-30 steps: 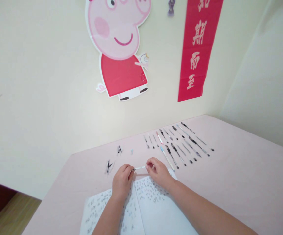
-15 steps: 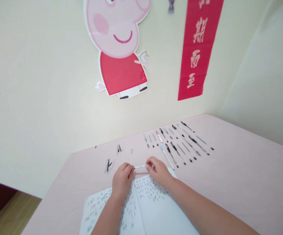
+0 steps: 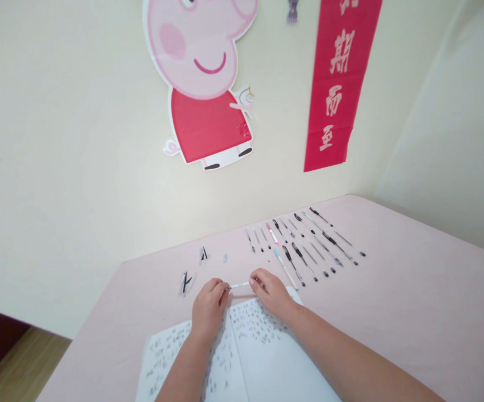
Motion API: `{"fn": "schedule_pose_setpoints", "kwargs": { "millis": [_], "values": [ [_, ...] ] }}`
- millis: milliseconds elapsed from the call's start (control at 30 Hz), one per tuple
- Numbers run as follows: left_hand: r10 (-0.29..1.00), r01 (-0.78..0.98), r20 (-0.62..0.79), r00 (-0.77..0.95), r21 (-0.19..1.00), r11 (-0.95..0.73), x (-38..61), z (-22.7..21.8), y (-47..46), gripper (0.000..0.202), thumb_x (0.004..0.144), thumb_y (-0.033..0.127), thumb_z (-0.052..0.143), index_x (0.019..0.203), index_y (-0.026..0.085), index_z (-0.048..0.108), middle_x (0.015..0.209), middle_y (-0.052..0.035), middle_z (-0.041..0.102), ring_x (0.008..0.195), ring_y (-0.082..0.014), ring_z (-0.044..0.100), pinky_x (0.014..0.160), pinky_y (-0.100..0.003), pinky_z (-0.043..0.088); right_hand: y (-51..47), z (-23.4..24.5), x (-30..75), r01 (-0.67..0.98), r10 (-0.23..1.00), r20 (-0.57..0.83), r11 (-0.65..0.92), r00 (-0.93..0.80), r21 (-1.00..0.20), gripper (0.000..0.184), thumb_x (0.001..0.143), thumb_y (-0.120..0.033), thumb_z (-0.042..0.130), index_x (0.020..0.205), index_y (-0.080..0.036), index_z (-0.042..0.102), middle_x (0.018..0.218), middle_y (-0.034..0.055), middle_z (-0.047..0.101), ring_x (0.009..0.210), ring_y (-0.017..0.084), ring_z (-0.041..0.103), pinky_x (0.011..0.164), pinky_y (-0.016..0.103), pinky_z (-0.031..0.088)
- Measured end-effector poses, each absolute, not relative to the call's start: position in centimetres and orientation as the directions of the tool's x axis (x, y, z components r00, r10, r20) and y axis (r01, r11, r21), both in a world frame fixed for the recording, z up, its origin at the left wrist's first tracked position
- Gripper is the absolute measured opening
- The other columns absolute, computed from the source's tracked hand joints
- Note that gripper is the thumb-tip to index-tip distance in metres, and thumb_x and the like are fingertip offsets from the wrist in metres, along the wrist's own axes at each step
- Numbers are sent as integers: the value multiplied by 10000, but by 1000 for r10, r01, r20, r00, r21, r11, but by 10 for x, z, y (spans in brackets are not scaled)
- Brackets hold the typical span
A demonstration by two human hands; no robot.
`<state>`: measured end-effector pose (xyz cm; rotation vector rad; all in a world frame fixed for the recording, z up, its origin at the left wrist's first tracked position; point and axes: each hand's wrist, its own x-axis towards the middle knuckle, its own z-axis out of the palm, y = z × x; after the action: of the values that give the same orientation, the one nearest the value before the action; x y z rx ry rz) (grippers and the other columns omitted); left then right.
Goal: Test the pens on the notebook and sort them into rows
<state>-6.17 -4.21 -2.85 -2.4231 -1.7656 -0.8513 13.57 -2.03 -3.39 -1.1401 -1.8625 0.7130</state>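
A slim white pen [image 3: 239,285] with small printed marks is held level above the top edge of an open notebook [image 3: 284,368]. My left hand [image 3: 209,304] pinches its left end, where a dark part shows between the fingers. At the other end, my right hand [image 3: 269,290] has thumb and fingers closed on the pen; that tip is mostly hidden. Handwriting covers the left page and the upper part of the right page. Just beyond my right hand lies a pen with a light blue end [image 3: 286,269].
Several pens and refills lie in two slanted rows, with a black-grip pen [image 3: 304,261] among them. Small clear and black pieces [image 3: 185,283] rest at the left, near a small bluish piece [image 3: 225,258]. The pink tabletop [image 3: 413,312] meets the wall behind.
A small dark speck shows on the table beyond my right hand, where none was visible before. Both hands and the pen keep almost the same position.
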Motion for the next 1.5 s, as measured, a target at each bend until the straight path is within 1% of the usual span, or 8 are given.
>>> {"fn": "schedule_pose_setpoints", "kwargs": {
  "millis": [167, 367, 567, 1067, 1233, 1300, 1400, 1500],
  "values": [
    [868, 886, 449, 211, 286, -364, -62, -29, -42, 172, 848, 216, 443, 824, 216, 614, 846, -27, 622, 781, -162, 585, 691, -275, 460, -20, -33, 135, 453, 897, 363, 441, -254, -775, 73, 786, -147, 488, 735, -187, 523, 698, -18, 515, 607, 113, 465, 586, 235, 348],
    [873, 889, 440, 212, 285, -359, -62, -29, -42, 174, 848, 220, 442, 832, 217, 615, 851, -30, 620, 786, -164, 588, 691, -272, 462, -18, -36, 135, 492, 886, 370, 463, -280, -738, 292, 881, -260, 413, 605, -181, 466, 609, -27, 451, 581, 114, 424, 562, 239, 310],
    [871, 889, 445, 210, 283, -359, -62, -29, -42, 167, 845, 219, 448, 827, 217, 615, 844, -25, 623, 787, -163, 590, 694, -268, 459, -20, -35, 135, 453, 902, 338, 428, -268, -782, 68, 818, -189, 487, 768, -185, 533, 701, -18, 524, 631, 119, 477, 593, 232, 342],
    [841, 891, 488, 234, 238, -386, -61, -28, -43, 207, 863, 220, 420, 808, 214, 619, 838, -36, 626, 771, -161, 585, 689, -274, 455, -16, -39, 135, 348, 890, 359, 443, -282, -826, 123, 780, -149, 483, 666, -185, 512, 657, -23, 491, 628, 125, 467, 596, 236, 356],
    [850, 894, 476, 224, 247, -374, -60, -27, -44, 194, 860, 218, 427, 804, 209, 612, 847, -36, 622, 772, -159, 582, 691, -273, 455, -17, -38, 134, 367, 904, 332, 415, -270, -833, 94, 797, -170, 476, 726, -188, 535, 697, -12, 528, 637, 127, 500, 594, 238, 388],
    [856, 896, 468, 219, 250, -366, -60, -26, -44, 193, 860, 217, 427, 807, 208, 612, 849, -36, 623, 780, -160, 583, 691, -274, 454, -19, -34, 135, 400, 890, 380, 452, -251, -797, 65, 798, -186, 495, 822, -190, 555, 782, 14, 563, 705, 145, 526, 641, 260, 415],
    [861, 906, 462, 212, 238, -351, -60, -26, -44, 190, 855, 213, 431, 816, 213, 617, 847, -35, 628, 780, -162, 586, 684, -274, 453, -25, -26, 137, 484, 807, 557, 575, -199, -660, 208, 789, -210, 537, 995, -190, 558, 961, 78, 566, 903, 207, 515, 798, 345, 417],
    [864, 917, 463, 196, 227, -329, -60, -27, -44, 183, 852, 233, 443, 830, 217, 624, 845, -35, 631, 778, -163, 587, 680, -274, 452, -32, -19, 137, 543, 713, 664, 657, -224, -523, 213, 824, -213, 501, 1021, -199, 581, 938, 92, 565, 905, 225, 508, 828, 383, 398]
  ]
}}
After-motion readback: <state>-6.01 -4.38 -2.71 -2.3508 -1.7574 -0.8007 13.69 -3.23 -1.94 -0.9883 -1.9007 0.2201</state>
